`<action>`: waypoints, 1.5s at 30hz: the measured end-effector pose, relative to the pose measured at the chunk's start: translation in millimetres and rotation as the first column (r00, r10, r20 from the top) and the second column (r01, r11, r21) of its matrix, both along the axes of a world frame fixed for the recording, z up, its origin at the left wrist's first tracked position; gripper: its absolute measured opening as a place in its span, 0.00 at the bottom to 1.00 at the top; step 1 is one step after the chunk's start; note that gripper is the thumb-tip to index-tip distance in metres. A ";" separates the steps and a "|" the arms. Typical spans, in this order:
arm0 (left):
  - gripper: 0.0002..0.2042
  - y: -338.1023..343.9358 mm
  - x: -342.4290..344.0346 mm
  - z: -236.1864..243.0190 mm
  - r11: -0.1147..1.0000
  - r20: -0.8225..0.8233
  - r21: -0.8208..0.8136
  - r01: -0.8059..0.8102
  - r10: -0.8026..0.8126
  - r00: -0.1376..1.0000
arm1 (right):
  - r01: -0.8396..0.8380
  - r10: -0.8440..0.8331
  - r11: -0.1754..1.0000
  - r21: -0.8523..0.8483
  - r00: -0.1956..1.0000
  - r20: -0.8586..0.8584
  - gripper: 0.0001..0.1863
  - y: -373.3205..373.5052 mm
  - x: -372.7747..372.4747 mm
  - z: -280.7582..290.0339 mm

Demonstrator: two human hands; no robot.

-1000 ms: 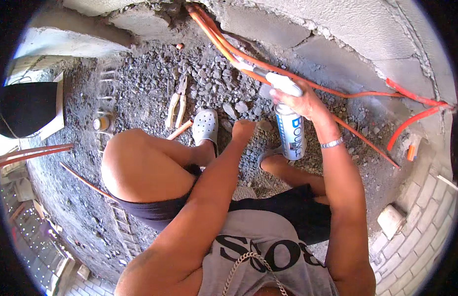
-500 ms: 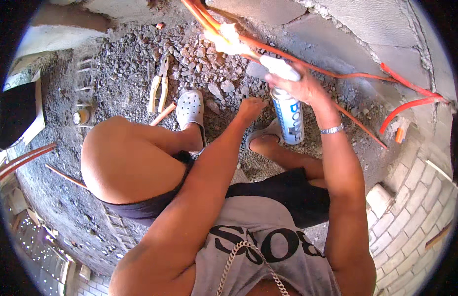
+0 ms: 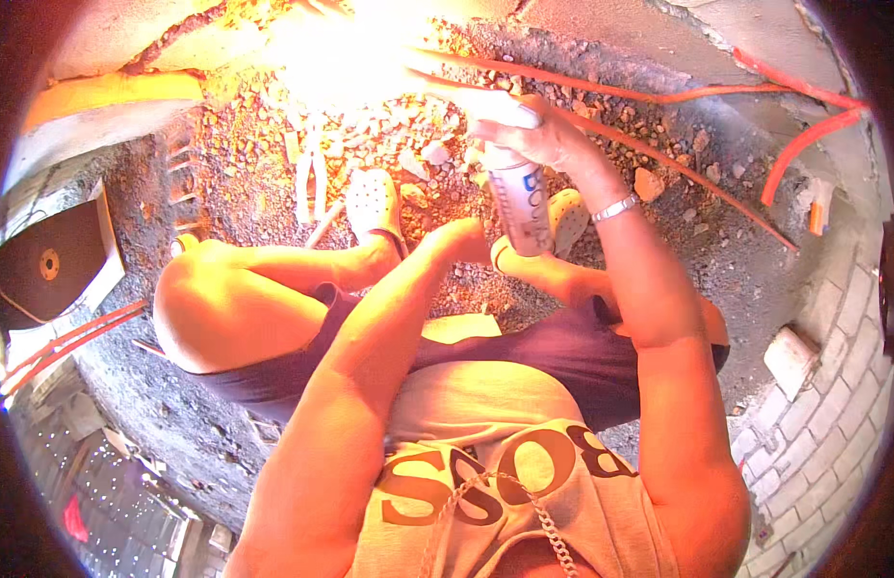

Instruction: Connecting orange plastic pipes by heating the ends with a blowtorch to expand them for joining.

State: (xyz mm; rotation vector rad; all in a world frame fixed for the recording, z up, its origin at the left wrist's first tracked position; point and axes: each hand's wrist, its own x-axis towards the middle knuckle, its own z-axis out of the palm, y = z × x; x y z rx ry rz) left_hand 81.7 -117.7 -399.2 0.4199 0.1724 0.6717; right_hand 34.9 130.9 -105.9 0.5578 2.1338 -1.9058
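My right hand [image 3: 548, 135], a bracelet on its wrist, is closed over the top of a white spray can with blue print [image 3: 521, 207], held upright above my feet. My left hand [image 3: 463, 241] is bent at the wrist just left of the can's lower end; its fingers are curled away out of sight, and whether it holds anything I cannot tell. A very bright glare [image 3: 341, 48] burns at the top of the view, over the rubble and the orange conduit tubes [image 3: 659, 94], tinting everything orange.
I squat in white clogs [image 3: 375, 197] on grey rubble. Pliers [image 3: 307, 178] lie on the stones ahead. More orange tubes [image 3: 803, 144] run along the concrete wall. A pale block [image 3: 789, 361] sits by the brick wall at right, and a dark board [image 3: 47, 265] at left.
The small flame near the tubes has swelled into a large glare that floods the scene orange. The can, still in my right hand, sits nearer the middle of the view.
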 end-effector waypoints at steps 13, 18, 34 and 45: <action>0.16 88.4 -51.9 348.1 0.883 -0.961 0.212 0.418 0.267 -0.077 | 0.076 -0.059 0.993 -0.094 0.983 0.173 0.25 57.3 66.1 -36.1; 0.11 50.8 -77.3 418.3 0.844 -0.920 0.298 0.445 0.379 -0.101 | 0.121 -0.125 0.990 -0.068 0.990 -0.065 0.27 34.8 -0.9 -31.5; 0.10 -8.2 -119.8 450.0 0.783 -0.768 0.426 0.454 0.578 -0.276 | 0.218 -0.215 0.964 -0.154 0.976 0.036 0.26 -14.2 -72.9 21.1; 0.07 -22.5 -116.7 447.0 0.752 -0.780 0.477 0.455 0.601 -0.175 | 0.080 -0.071 0.995 -0.064 0.988 0.139 0.27 2.6 -40.8 24.4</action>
